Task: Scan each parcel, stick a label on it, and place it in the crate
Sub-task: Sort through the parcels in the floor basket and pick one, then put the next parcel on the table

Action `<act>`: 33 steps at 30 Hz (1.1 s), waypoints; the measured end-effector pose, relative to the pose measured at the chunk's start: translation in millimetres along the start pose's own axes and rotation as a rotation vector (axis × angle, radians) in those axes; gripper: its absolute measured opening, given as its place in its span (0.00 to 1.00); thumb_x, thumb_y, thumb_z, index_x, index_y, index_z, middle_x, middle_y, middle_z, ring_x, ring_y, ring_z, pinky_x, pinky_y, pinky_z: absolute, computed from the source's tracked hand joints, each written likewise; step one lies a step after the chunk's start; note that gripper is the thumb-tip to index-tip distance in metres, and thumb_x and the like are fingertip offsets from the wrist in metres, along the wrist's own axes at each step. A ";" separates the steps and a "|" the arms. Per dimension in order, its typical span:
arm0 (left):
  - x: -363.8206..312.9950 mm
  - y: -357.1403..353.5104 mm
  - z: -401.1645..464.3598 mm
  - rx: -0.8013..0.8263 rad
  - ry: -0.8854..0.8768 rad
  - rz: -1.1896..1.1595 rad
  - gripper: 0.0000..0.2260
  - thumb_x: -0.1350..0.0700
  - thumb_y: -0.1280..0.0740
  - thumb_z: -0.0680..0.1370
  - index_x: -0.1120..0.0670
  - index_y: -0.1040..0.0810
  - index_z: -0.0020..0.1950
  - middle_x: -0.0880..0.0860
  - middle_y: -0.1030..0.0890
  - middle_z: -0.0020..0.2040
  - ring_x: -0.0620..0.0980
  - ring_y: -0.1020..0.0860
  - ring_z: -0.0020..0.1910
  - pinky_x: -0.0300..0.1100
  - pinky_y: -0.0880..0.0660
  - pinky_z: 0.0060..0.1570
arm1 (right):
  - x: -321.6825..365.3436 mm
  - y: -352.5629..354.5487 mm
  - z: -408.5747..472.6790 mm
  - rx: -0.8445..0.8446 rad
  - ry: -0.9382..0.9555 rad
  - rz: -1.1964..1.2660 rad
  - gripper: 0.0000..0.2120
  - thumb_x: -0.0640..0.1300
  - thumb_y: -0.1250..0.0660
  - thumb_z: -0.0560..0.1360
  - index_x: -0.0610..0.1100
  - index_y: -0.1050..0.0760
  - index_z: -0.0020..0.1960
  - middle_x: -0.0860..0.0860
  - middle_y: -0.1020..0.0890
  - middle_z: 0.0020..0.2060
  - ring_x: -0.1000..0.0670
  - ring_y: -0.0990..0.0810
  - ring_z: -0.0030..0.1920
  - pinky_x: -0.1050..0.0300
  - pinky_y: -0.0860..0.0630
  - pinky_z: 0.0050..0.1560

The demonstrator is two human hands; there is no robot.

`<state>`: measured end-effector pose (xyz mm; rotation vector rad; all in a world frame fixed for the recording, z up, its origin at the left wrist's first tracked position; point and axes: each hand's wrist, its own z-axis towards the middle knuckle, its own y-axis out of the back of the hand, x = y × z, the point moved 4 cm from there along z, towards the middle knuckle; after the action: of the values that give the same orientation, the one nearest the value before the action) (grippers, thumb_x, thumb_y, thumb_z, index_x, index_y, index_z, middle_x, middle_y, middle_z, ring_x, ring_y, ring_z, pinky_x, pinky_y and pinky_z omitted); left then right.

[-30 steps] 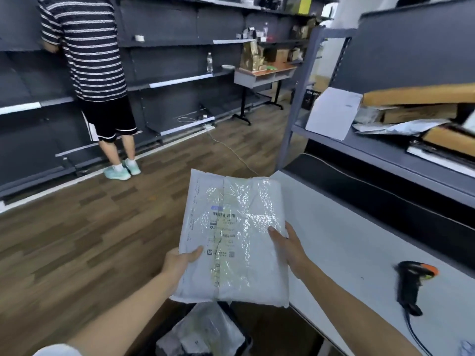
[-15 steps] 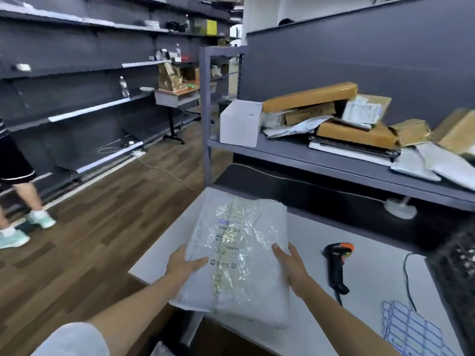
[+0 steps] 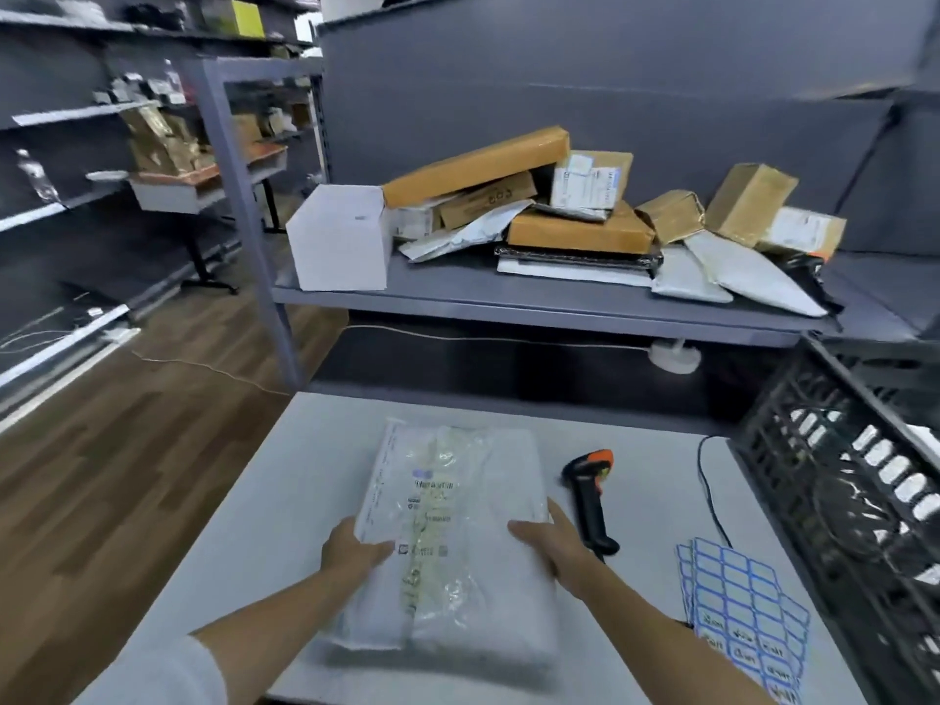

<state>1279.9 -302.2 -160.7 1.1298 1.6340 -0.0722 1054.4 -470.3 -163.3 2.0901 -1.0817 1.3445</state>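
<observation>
Both hands, left (image 3: 356,549) and right (image 3: 552,544), grip the parcel (image 3: 458,531) at lower centre; next, scanning requires the scanner (image 3: 590,493).

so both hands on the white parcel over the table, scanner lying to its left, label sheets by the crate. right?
Not quite. In the head view the scanner lies right of the parcel, beside the right hand. The rest holds: left hand, table, label sheets, crate.

White plastic-wrapped parcel (image 3: 452,541) flat on table, black-orange scanner (image 3: 590,496) beside, blue-bordered label sheets (image 3: 737,602), black crate (image 3: 854,501) right
</observation>
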 end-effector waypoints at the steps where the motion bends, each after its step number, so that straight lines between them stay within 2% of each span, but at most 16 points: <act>1: -1.2 -3.3 5.2 0.014 0.003 0.017 0.22 0.59 0.26 0.72 0.62 0.28 0.62 0.60 0.22 0.59 0.57 0.23 0.55 0.41 0.28 0.47 | -1.3 1.8 2.8 0.000 -0.001 -0.012 0.21 0.33 0.30 0.73 0.40 0.28 0.65 0.40 0.18 0.55 0.39 0.18 0.53 0.43 0.21 0.54; 5: -3.4 -14.9 21.6 0.083 0.036 0.087 0.22 0.57 0.26 0.72 0.62 0.27 0.62 0.60 0.22 0.59 0.57 0.23 0.57 0.41 0.28 0.50 | -7.8 10.0 13.5 -0.089 -0.051 -0.053 0.23 0.34 0.29 0.73 0.38 0.30 0.66 0.40 0.19 0.57 0.39 0.19 0.55 0.43 0.21 0.56; 8: 0.9 -19.9 31.5 0.151 0.049 0.165 0.20 0.54 0.27 0.73 0.60 0.26 0.61 0.58 0.21 0.58 0.56 0.22 0.56 0.39 0.27 0.48 | -12.8 13.0 16.6 -0.164 -0.107 -0.107 0.25 0.36 0.28 0.72 0.39 0.31 0.66 0.41 0.20 0.57 0.43 0.19 0.53 0.51 0.20 0.49; 10: 7.8 -23.2 35.0 0.194 0.062 0.233 0.19 0.52 0.28 0.74 0.60 0.25 0.60 0.58 0.21 0.58 0.55 0.22 0.56 0.37 0.28 0.47 | -16.9 15.7 18.3 -0.201 -0.136 -0.186 0.26 0.38 0.27 0.72 0.39 0.31 0.66 0.42 0.20 0.58 0.42 0.20 0.56 0.48 0.21 0.54; 11: 11.5 -25.7 36.0 0.214 0.067 0.256 0.18 0.52 0.29 0.74 0.61 0.24 0.60 0.58 0.20 0.58 0.55 0.22 0.56 0.37 0.28 0.46 | -19.2 17.1 19.3 -0.212 -0.156 -0.244 0.27 0.40 0.26 0.71 0.39 0.31 0.67 0.42 0.21 0.59 0.42 0.21 0.58 0.46 0.23 0.59; 13: 17.5 -30.8 36.7 0.239 0.070 0.293 0.19 0.52 0.29 0.74 0.61 0.24 0.60 0.58 0.20 0.58 0.55 0.22 0.56 0.37 0.28 0.47 | -21.8 20.2 21.2 -0.216 -0.202 -0.402 0.30 0.46 0.26 0.72 0.40 0.34 0.69 0.44 0.23 0.63 0.43 0.24 0.62 0.51 0.27 0.64; 16: 20.0 -34.2 38.2 0.231 0.076 0.338 0.21 0.51 0.29 0.74 0.61 0.27 0.61 0.58 0.22 0.60 0.55 0.23 0.58 0.38 0.29 0.48 | -21.7 26.1 27.8 -0.230 -0.273 -0.753 0.35 0.57 0.29 0.72 0.42 0.36 0.70 0.47 0.26 0.64 0.46 0.27 0.64 0.56 0.31 0.62; 19: 21.3 -33.8 40.1 0.220 0.087 0.360 0.23 0.49 0.29 0.74 0.61 0.29 0.62 0.58 0.24 0.62 0.55 0.24 0.59 0.40 0.28 0.51 | -16.9 32.8 39.5 -0.250 -0.306 -0.947 0.32 0.63 0.31 0.69 0.43 0.30 0.64 0.47 0.23 0.58 0.46 0.25 0.59 0.58 0.28 0.56; 21: 23.1 -33.2 40.0 0.224 0.103 0.368 0.25 0.48 0.29 0.74 0.61 0.30 0.63 0.59 0.25 0.62 0.56 0.25 0.59 0.41 0.28 0.51 | -8.8 40.7 47.2 -0.348 -0.232 -0.866 0.25 0.57 0.32 0.72 0.43 0.28 0.62 0.47 0.20 0.50 0.46 0.23 0.54 0.67 0.31 0.51; 22: 24.2 -33.2 39.8 0.227 0.109 0.362 0.25 0.48 0.29 0.74 0.61 0.31 0.63 0.59 0.25 0.62 0.56 0.25 0.59 0.41 0.28 0.50 | -3.5 47.4 49.6 -0.433 -0.167 -0.827 0.21 0.51 0.33 0.74 0.42 0.27 0.62 0.46 0.20 0.47 0.45 0.23 0.53 0.68 0.33 0.50; 23: 24.6 -33.6 39.5 0.228 0.112 0.349 0.25 0.48 0.29 0.73 0.61 0.31 0.62 0.59 0.25 0.61 0.56 0.24 0.58 0.40 0.28 0.49 | 2.2 54.7 51.7 -0.517 -0.103 -0.843 0.20 0.48 0.34 0.74 0.42 0.28 0.64 0.44 0.20 0.49 0.43 0.24 0.55 0.63 0.34 0.52; 25: 25.0 -33.5 38.1 0.219 0.112 0.320 0.23 0.49 0.28 0.73 0.60 0.31 0.60 0.58 0.24 0.60 0.55 0.24 0.55 0.40 0.28 0.45 | 5.9 70.0 53.8 -0.621 -0.081 -0.926 0.26 0.45 0.35 0.75 0.42 0.35 0.71 0.40 0.26 0.61 0.39 0.30 0.63 0.52 0.33 0.60; 26: 25.1 -33.1 36.9 0.209 0.111 0.300 0.22 0.49 0.28 0.73 0.59 0.32 0.58 0.58 0.24 0.59 0.54 0.24 0.52 0.40 0.29 0.43 | 3.9 76.4 55.3 -0.617 -0.102 -0.947 0.29 0.45 0.34 0.75 0.42 0.39 0.73 0.40 0.29 0.64 0.39 0.32 0.66 0.49 0.33 0.63; 28: 26.1 -32.5 35.4 0.187 0.099 0.247 0.21 0.51 0.27 0.72 0.56 0.36 0.55 0.58 0.23 0.57 0.52 0.25 0.47 0.40 0.29 0.41 | -5.4 85.4 59.7 -0.537 -0.135 -0.911 0.28 0.42 0.34 0.75 0.40 0.39 0.72 0.40 0.28 0.64 0.39 0.31 0.65 0.49 0.30 0.62; 30: 26.5 -31.8 32.9 0.179 0.093 0.193 0.22 0.54 0.26 0.72 0.56 0.37 0.55 0.58 0.23 0.57 0.52 0.25 0.47 0.40 0.28 0.43 | -14.6 91.0 60.8 -0.470 -0.155 -0.803 0.25 0.38 0.35 0.76 0.38 0.38 0.70 0.38 0.25 0.61 0.38 0.26 0.60 0.51 0.28 0.55; 33: 25.2 -31.6 29.1 0.189 0.098 0.173 0.25 0.57 0.26 0.71 0.59 0.36 0.61 0.59 0.24 0.59 0.53 0.24 0.51 0.41 0.27 0.47 | -18.5 95.3 60.7 -0.444 -0.179 -0.741 0.26 0.36 0.34 0.76 0.36 0.39 0.70 0.37 0.24 0.59 0.38 0.24 0.56 0.56 0.31 0.45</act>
<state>1280.3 -320.0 -207.2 1.4354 1.6339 -0.0615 1008.6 -563.4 -211.9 1.9799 -0.4965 0.5145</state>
